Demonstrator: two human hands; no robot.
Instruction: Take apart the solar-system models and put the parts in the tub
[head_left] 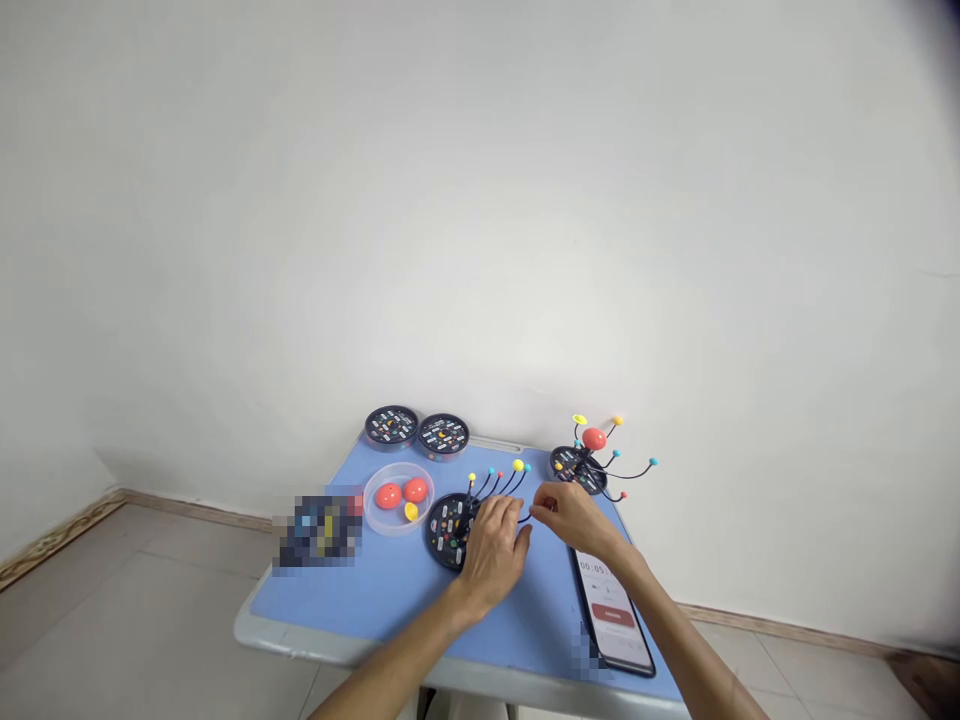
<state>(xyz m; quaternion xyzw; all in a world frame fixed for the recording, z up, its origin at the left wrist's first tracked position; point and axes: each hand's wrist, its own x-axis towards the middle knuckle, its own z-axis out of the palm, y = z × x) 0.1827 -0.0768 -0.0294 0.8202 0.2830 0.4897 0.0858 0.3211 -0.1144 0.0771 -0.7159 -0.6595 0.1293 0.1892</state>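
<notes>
A solar system model with a round black printed base stands near the middle of the table. Curved black rods rise from it, tipped with small balls, among them a yellow ball and blue ones. My left hand is closed over the model's centre and right side, covering that part. At the right, the fingers of my right hand pinch the outer end of a curved black rod; whatever sits on its tip is hidden by the fingers.
A clear round tray holds two red balls and a yellow piece. Two round black discs lie at the back left. Another model with a red ball stands back right. A phone lies at front right; a blurred dark item lies left.
</notes>
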